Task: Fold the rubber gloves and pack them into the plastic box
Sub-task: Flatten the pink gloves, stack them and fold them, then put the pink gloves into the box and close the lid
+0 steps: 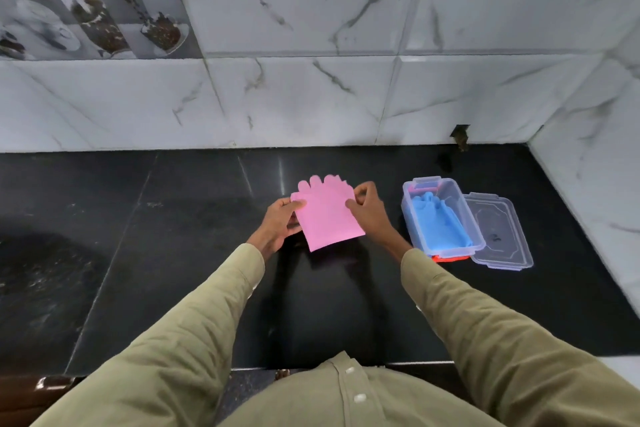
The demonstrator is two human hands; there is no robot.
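Pink glove (327,215) held above the black table (173,253), just in front of the body. Long axis running away from the person and leaning slightly left: finger end toward the marble wall (311,97), straight cuff edge toward the person. Left hand (278,224) pinching the left edge, fingers curled round the rubber. Right hand (367,206) pinching the right edge near the top, fingers narrow on it. Plastic box (450,191) on the table to the right, near the right hand but apart from it, long axis also pointing toward the wall. Blue glove (440,222) lying inside the box, fingers toward the wall. Clear lid (502,236) flat on the table, touching the box's right side.
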